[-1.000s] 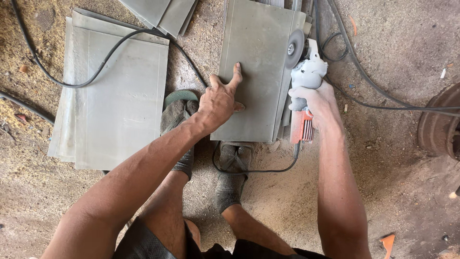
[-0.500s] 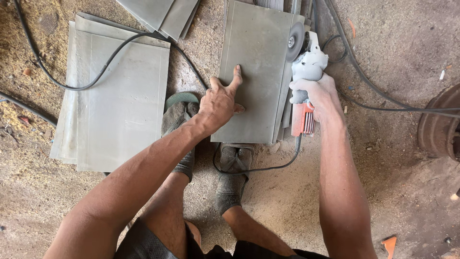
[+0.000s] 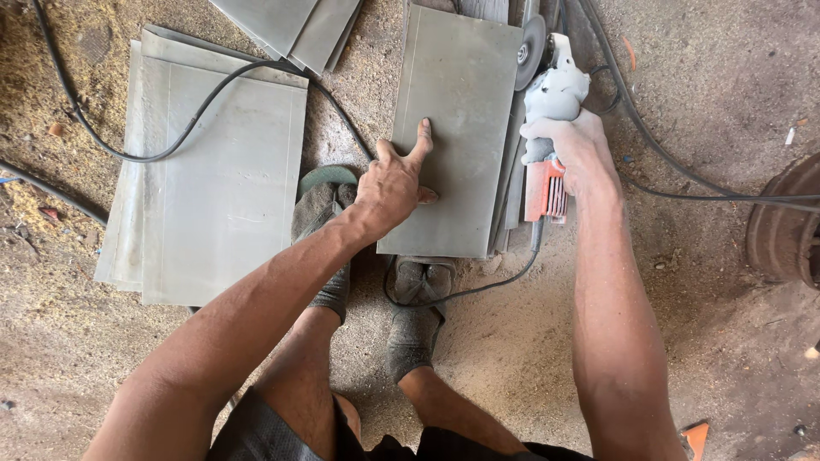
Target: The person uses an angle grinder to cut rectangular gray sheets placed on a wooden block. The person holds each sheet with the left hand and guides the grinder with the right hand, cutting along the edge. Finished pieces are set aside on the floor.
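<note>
My left hand (image 3: 395,183) lies flat with spread fingers on a grey metal sheet (image 3: 457,94) that rests on the dusty ground. My right hand (image 3: 576,149) grips a white and orange angle grinder (image 3: 551,98). Its disc (image 3: 530,53) stands at the sheet's right edge, near the far corner. More sheets lie under the top one, their edges showing on the right. My two feet in grey socks (image 3: 410,329) are just below the sheet's near edge.
A stack of similar grey sheets (image 3: 213,179) lies to the left, with a black cable (image 3: 196,111) running over it. More sheets (image 3: 290,26) lie at the top. The grinder's cord (image 3: 465,290) loops past my feet. A rusty round metal part (image 3: 790,222) sits at right.
The grinder and my right hand have shifted up along the sheet's right edge, away from me. My left hand stays pressed on the sheet.
</note>
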Demonstrator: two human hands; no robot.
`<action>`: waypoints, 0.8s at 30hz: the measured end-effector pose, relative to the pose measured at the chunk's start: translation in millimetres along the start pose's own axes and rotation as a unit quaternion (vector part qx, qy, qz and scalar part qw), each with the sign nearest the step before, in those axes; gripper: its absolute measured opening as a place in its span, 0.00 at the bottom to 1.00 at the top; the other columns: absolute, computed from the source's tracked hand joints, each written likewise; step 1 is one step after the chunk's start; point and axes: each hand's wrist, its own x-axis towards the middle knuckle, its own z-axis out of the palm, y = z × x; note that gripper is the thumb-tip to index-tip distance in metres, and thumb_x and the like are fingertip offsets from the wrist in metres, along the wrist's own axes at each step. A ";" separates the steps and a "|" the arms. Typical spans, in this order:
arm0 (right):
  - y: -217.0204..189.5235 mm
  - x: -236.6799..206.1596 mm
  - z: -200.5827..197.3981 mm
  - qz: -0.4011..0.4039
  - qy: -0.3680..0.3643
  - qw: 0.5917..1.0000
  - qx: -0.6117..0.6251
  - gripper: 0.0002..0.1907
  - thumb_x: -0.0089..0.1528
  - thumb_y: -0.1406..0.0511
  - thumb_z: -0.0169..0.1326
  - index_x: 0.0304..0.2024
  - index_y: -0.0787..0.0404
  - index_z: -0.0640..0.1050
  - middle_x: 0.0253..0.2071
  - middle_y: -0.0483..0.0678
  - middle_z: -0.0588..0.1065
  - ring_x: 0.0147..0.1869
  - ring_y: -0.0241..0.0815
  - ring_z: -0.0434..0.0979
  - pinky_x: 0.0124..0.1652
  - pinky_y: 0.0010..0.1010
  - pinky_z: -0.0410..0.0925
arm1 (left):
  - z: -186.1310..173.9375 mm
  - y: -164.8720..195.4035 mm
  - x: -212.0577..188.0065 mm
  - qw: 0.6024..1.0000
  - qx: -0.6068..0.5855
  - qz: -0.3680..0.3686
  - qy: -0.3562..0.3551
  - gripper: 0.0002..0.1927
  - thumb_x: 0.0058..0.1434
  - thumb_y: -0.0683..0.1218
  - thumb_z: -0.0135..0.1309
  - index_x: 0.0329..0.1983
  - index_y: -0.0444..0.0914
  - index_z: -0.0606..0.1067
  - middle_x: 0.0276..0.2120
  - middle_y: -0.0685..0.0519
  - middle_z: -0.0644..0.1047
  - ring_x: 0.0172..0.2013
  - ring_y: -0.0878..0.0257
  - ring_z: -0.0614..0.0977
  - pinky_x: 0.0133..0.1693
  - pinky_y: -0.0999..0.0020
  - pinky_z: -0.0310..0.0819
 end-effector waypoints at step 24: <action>96.7 -112.0 -51.4 0.097 0.104 0.978 0.155 0.19 0.54 0.71 0.57 0.47 0.71 0.75 0.36 0.58 0.78 0.34 0.52 0.82 0.34 0.41 0.79 | -90.1 58.1 86.6 0.929 0.003 0.289 0.232 0.17 0.80 0.54 0.50 0.67 0.45 0.69 0.67 0.42 0.65 0.68 0.49 0.61 0.70 0.43 0.49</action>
